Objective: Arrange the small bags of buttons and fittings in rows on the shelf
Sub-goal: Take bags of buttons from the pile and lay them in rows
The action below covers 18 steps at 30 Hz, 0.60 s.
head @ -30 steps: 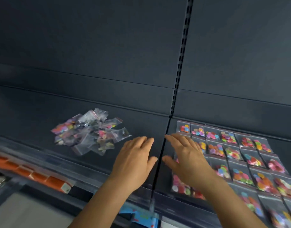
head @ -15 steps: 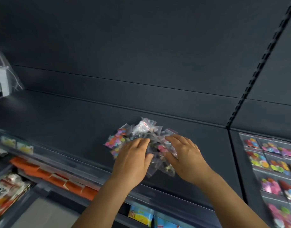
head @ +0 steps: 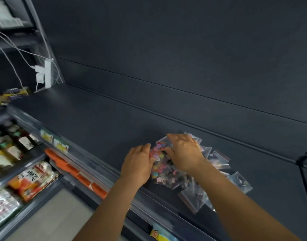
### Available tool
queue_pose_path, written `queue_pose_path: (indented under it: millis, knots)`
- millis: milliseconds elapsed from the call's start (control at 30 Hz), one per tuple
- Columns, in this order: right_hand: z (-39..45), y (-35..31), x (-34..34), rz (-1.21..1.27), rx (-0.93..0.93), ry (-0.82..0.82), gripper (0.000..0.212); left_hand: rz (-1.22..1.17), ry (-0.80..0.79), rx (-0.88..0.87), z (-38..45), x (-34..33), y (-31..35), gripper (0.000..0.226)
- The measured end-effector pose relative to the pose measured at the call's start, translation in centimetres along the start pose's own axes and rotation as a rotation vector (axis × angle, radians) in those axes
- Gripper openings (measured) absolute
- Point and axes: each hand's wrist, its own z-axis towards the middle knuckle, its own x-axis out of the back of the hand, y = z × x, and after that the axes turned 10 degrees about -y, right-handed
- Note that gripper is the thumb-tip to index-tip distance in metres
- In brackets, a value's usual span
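Pile: loose bags [head: 184,173] heaped on shelf [head: 97,119].
Left hand [head: 138,165]: curled against pile's edge; grip unclear.
Right hand [head: 183,152]: fingers spread atop pile.
Handling: likely light, slippery film; pinch one corner.

Two hands [head: 138,164] — one bag heap [head: 192,180]

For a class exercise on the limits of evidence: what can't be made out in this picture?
Head view:
- Bags under the right hand: hidden.
- Left hand grip: fingertips hidden behind the bags.
- Price tags: print blurred.
- Bottles below: blurred, partly cut off by the left edge.
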Motion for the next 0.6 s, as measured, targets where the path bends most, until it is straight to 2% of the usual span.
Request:
queue_pose_path:
  millis: [133, 267, 333, 467, 600]
  knots:
    - [2.1, 0.2, -0.3, -0.058, -0.104, -0.069, 0.058, -0.124, 0.011, -0.002, 0.7, 0.1, -0.2, 0.063]
    - [3.2, 0.6, -0.8, 0.044, -0.133, -0.022, 0.053, -0.302, 0.003, 0.041, 1.4, 0.2, -0.2, 0.066]
    - [3.6, 0.7, -0.8, 0.066, -0.151, -0.024, 0.046, -0.372, 0.01, 0.056, 1.5, 0.3, -0.4, 0.054]
    - [3.8, 0.7, -0.4, 0.18, -0.183, 0.009, 0.027, -0.445, 0.048, 0.052, 1.3, 0.5, -0.8, 0.017]
    - [3.6, 0.5, -0.5, 0.322, -0.161, 0.079, 0.016, -0.437, 0.073, 0.059, 0.9, 0.9, -1.1, 0.014]
